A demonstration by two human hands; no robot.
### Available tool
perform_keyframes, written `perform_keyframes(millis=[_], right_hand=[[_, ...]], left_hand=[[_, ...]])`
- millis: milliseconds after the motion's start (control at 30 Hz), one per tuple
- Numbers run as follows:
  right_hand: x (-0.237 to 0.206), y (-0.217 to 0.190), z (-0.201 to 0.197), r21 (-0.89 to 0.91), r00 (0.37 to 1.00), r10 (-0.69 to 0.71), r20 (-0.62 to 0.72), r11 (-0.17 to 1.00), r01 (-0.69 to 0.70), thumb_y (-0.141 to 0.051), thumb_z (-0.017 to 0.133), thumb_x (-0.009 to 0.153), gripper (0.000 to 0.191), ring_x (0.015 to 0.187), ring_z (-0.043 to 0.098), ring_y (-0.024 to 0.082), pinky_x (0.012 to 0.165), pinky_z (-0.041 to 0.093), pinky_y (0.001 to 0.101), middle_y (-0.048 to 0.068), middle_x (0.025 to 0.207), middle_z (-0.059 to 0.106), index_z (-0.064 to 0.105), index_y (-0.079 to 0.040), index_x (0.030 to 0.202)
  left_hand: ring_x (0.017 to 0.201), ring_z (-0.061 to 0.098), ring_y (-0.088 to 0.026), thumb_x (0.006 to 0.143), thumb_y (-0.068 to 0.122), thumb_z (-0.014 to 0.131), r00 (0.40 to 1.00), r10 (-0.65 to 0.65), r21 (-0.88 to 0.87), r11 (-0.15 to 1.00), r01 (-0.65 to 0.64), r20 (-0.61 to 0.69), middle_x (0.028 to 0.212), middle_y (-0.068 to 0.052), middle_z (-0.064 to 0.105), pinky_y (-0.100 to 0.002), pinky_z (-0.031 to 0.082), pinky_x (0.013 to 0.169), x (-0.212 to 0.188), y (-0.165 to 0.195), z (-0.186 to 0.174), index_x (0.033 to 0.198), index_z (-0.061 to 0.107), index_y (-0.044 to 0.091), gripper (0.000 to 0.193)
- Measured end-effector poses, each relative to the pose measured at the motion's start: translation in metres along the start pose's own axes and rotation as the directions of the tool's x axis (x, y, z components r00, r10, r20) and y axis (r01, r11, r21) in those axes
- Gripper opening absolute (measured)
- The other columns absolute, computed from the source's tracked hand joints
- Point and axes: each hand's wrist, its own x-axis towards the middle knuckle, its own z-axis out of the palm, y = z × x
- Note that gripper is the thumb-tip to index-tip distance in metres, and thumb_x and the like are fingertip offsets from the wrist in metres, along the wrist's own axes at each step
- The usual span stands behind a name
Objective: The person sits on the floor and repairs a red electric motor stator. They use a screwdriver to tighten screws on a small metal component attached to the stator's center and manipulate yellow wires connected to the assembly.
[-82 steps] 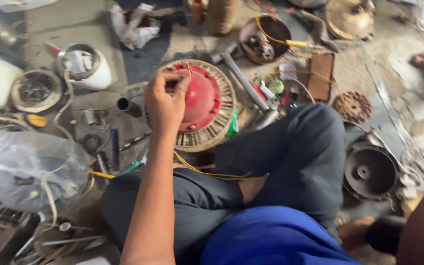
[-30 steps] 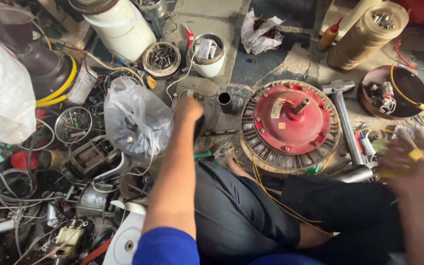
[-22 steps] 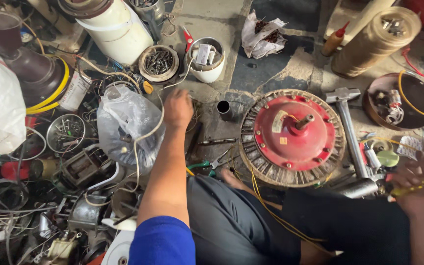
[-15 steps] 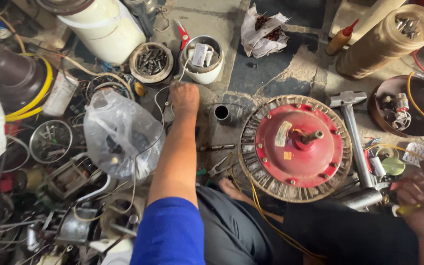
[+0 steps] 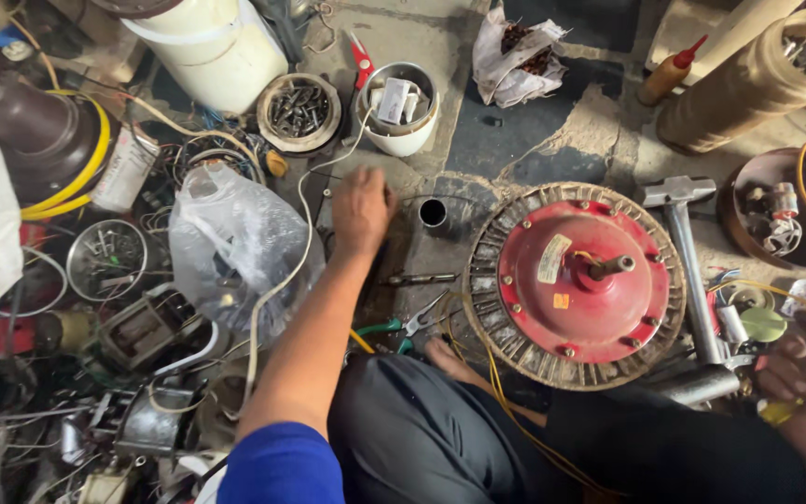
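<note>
The person sits on the floor point(image 5: 552, 140) among scattered parts. The left hand point(image 5: 360, 207) reaches forward, palm down, resting on the floor just beside a small dark metal tube point(image 5: 433, 213) and a white cable point(image 5: 302, 215). Near the forearm lie green-handled pliers point(image 5: 403, 327). A red fan motor point(image 5: 578, 284) sits to the right, a hammer point(image 5: 685, 252) beside it. The right hand point(image 5: 799, 373), at the right edge, grips a yellow-handled tool point(image 5: 795, 403).

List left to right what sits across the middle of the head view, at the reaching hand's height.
Clear plastic bag → left hand → small dark metal tube → red round motor housing → metal hammer → brown bowl of parts.
</note>
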Motion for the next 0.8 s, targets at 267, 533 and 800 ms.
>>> perform_keyframes(millis=[267,533,800], right_hand=[[-0.002,0.003,0.007,-0.204,0.998,-0.032,-0.054,0.979,0.02,-0.036,0.052,0.122,0.028,0.062,0.04,0.007,0.054,0.035,0.0243,0.001,0.094,0.058,0.061,-0.009,0.126],[-0.012,0.008,0.034,-0.392,0.975,-0.075,-0.209,0.92,-0.013,-0.031,0.049,0.113,0.024,0.067,0.039,0.006,0.058,0.032,0.0265,0.0,0.095,0.06,0.063,-0.013,0.123],[-0.064,0.071,0.142,-0.757,0.981,-0.191,-0.042,0.647,0.094,-0.008,0.067,0.097,0.016,0.061,0.052,0.008,0.049,0.038,0.0247,0.003,0.086,0.061,0.063,-0.004,0.112]], left_hand=[[0.111,0.063,-0.041,0.087,0.026,0.074,0.919,-0.239,0.029,0.97,0.242,0.313,0.118,-0.021,0.066,-0.049,0.054,0.094,-0.023,-0.013,-0.01,0.105,0.078,0.01,0.025],[0.095,0.07,-0.042,0.077,0.037,0.087,0.818,-0.506,0.036,0.855,0.517,0.275,0.1,-0.023,0.073,-0.049,0.058,0.082,-0.023,0.003,-0.054,0.089,0.077,0.005,0.036],[0.104,0.068,-0.037,0.082,0.019,0.082,0.91,-0.331,-0.444,0.874,0.195,-0.251,0.104,-0.019,0.071,-0.047,0.054,0.089,-0.098,0.092,-0.174,0.089,0.072,0.003,0.02]])
